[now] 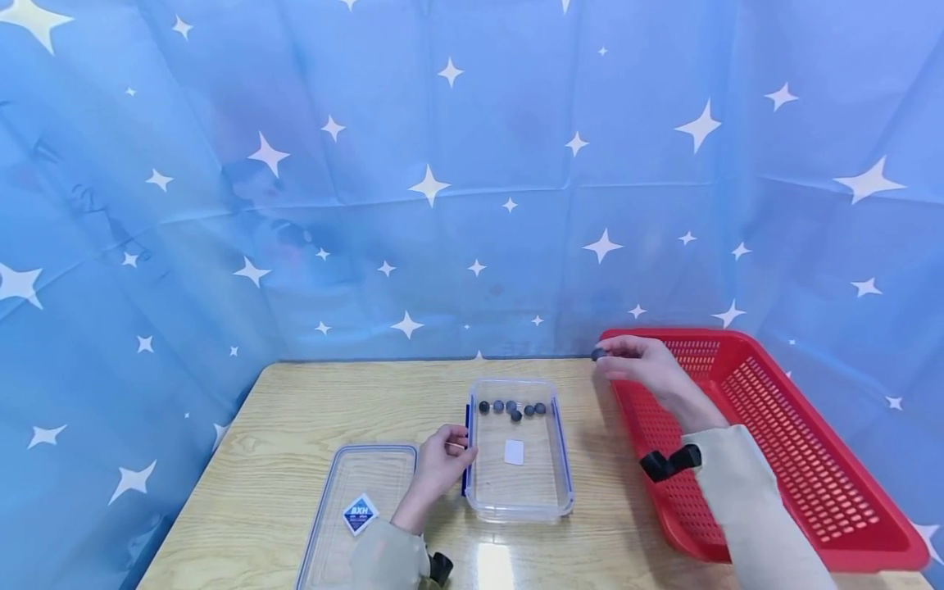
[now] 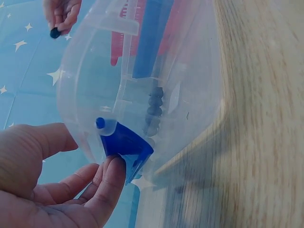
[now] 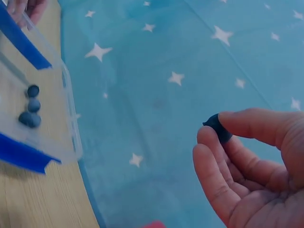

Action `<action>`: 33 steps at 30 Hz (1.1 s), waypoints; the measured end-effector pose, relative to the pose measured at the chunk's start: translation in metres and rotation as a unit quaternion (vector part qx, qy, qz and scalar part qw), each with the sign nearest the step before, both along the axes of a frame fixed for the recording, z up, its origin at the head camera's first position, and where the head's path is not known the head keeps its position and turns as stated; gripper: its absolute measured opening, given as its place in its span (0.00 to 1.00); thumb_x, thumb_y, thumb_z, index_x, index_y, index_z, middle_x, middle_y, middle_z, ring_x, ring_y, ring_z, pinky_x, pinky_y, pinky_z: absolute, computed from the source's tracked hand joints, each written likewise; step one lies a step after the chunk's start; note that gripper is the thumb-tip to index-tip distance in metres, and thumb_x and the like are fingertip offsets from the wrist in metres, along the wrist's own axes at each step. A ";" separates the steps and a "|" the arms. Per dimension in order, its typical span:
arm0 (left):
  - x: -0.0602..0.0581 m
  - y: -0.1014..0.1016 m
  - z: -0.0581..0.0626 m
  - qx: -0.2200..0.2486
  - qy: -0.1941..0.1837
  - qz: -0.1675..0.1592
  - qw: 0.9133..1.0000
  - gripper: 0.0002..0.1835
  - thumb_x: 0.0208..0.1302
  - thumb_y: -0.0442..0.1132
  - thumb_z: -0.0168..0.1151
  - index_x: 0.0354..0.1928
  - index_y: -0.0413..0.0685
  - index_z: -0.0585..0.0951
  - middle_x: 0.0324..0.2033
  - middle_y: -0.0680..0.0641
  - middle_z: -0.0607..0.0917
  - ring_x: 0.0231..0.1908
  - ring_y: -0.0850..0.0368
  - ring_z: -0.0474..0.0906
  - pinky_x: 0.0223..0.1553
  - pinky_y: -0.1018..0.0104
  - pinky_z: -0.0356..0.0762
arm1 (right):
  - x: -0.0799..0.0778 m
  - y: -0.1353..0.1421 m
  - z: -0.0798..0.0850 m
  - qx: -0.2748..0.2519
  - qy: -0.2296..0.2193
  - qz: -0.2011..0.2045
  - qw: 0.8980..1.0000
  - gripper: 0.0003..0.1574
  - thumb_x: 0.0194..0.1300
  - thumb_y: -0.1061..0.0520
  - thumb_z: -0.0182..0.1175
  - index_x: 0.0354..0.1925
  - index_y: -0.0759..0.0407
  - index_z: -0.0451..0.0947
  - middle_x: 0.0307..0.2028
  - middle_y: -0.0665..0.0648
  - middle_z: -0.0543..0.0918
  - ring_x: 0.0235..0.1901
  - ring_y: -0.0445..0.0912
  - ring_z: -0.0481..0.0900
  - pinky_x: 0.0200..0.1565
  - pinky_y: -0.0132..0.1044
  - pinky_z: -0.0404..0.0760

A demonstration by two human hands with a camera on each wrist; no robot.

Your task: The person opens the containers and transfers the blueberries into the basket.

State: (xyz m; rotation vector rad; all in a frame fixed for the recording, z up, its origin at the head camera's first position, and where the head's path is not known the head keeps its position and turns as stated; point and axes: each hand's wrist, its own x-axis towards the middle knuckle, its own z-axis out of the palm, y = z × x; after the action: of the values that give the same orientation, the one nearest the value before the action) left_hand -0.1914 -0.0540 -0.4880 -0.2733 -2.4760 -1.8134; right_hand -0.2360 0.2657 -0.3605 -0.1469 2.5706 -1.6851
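My right hand (image 1: 649, 369) pinches a blueberry (image 3: 219, 129) between thumb and fingertips, above the far left corner of the red basket. Several blueberries (image 1: 511, 406) lie mostly in a row at the far end of a clear plastic container (image 1: 516, 515) with blue side latches. A white square (image 1: 514, 452) shows near the middle of its floor. At the container's left side, my left hand (image 1: 440, 465) holds the edge, thumb at the rim and fingers against a blue latch (image 2: 124, 145) that hangs down.
A clear lid (image 1: 383, 469) with a blue-and-white label (image 1: 360, 514) lies on the wooden table (image 1: 251, 459) at the left. The red plastic basket (image 1: 848, 559) takes up the right side, under my right forearm. A blue star-patterned curtain (image 1: 501, 270) hangs behind the table.
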 end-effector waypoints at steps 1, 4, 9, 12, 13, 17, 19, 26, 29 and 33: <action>0.000 0.000 0.000 -0.001 0.000 0.000 1.000 0.13 0.52 0.27 0.65 0.40 0.31 0.77 0.31 0.42 0.80 0.28 0.58 0.75 0.29 0.73 0.74 | 0.001 0.006 0.000 -0.003 0.000 -0.001 1.000 0.28 0.62 0.54 0.62 0.54 0.71 0.71 0.41 0.56 0.80 0.40 0.47 0.80 0.44 0.36 0.80; -0.001 0.000 0.000 -0.005 -0.001 0.001 1.000 0.13 0.52 0.27 0.65 0.41 0.31 0.77 0.31 0.43 0.81 0.28 0.58 0.75 0.29 0.73 0.74 | 0.003 0.022 -0.001 -0.025 -0.003 -0.004 1.000 0.30 0.62 0.54 0.62 0.55 0.73 0.69 0.38 0.49 0.80 0.39 0.44 0.81 0.44 0.34 0.80; -0.001 0.000 -0.001 -0.008 -0.005 0.002 1.000 0.13 0.52 0.28 0.65 0.41 0.32 0.77 0.31 0.44 0.81 0.28 0.59 0.75 0.30 0.73 0.74 | 0.005 0.047 -0.007 -0.088 -0.010 -0.008 0.996 0.21 0.62 0.58 0.62 0.51 0.66 0.73 0.37 0.44 0.79 0.38 0.38 0.80 0.43 0.33 0.80; -0.001 0.000 -0.001 -0.005 -0.006 0.002 1.000 0.13 0.52 0.28 0.65 0.41 0.32 0.77 0.31 0.44 0.80 0.28 0.59 0.75 0.29 0.74 0.73 | 0.005 0.062 -0.014 -0.133 -0.015 -0.006 0.991 0.11 0.62 0.61 0.62 0.45 0.57 0.78 0.36 0.45 0.81 0.37 0.37 0.81 0.42 0.31 0.80; -0.001 0.000 -0.001 -0.004 -0.005 0.000 1.000 0.13 0.52 0.28 0.65 0.41 0.32 0.77 0.31 0.43 0.80 0.28 0.58 0.75 0.29 0.74 0.73 | 0.005 0.066 -0.016 -0.146 -0.017 -0.005 0.989 0.10 0.62 0.62 0.61 0.43 0.55 0.79 0.36 0.46 0.81 0.36 0.37 0.81 0.42 0.31 0.80; -0.001 -0.001 -0.001 0.000 -0.001 -0.002 1.000 0.13 0.53 0.28 0.65 0.41 0.31 0.77 0.32 0.43 0.80 0.29 0.57 0.75 0.29 0.74 0.73 | 0.004 0.082 -0.025 -0.195 -0.012 0.013 0.981 0.11 0.63 0.66 0.58 0.41 0.54 0.80 0.37 0.48 0.82 0.37 0.39 0.82 0.41 0.31 0.80; -0.001 -0.001 -0.001 0.000 -0.001 -0.003 1.000 0.13 0.53 0.28 0.65 0.41 0.31 0.77 0.32 0.43 0.80 0.29 0.57 0.75 0.29 0.74 0.73 | 0.004 0.089 -0.029 -0.209 -0.009 0.020 0.978 0.12 0.64 0.68 0.56 0.41 0.55 0.80 0.37 0.48 0.83 0.36 0.40 0.82 0.41 0.31 0.80; -0.002 0.000 -0.002 -0.005 -0.004 -0.001 1.000 0.13 0.52 0.27 0.65 0.41 0.31 0.77 0.32 0.42 0.81 0.29 0.58 0.75 0.30 0.73 0.74 | 0.002 0.107 -0.041 -0.217 -0.023 0.022 0.976 0.12 0.64 0.69 0.55 0.41 0.57 0.79 0.36 0.49 0.83 0.36 0.40 0.83 0.41 0.31 0.80; -0.002 0.000 -0.001 -0.006 -0.005 0.000 1.000 0.13 0.52 0.27 0.65 0.41 0.31 0.77 0.32 0.42 0.81 0.29 0.58 0.75 0.30 0.73 0.74 | 0.001 0.114 -0.047 -0.209 -0.032 0.023 0.977 0.11 0.64 0.69 0.55 0.41 0.57 0.79 0.36 0.48 0.83 0.36 0.40 0.83 0.41 0.32 0.80; -0.002 0.000 0.000 -0.008 -0.008 0.000 1.000 0.14 0.52 0.28 0.65 0.42 0.31 0.77 0.32 0.42 0.81 0.29 0.57 0.75 0.30 0.73 0.74 | 0.000 0.122 -0.055 -0.195 -0.045 0.030 0.979 0.13 0.65 0.69 0.53 0.41 0.55 0.78 0.35 0.48 0.83 0.35 0.40 0.83 0.39 0.32 0.81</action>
State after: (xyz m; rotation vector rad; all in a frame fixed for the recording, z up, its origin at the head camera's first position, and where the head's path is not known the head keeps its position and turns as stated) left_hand -0.1930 -0.0543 -0.4882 -0.2603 -2.5015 -1.8043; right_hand -0.2359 0.3878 -0.4150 -0.1590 2.1216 -2.0987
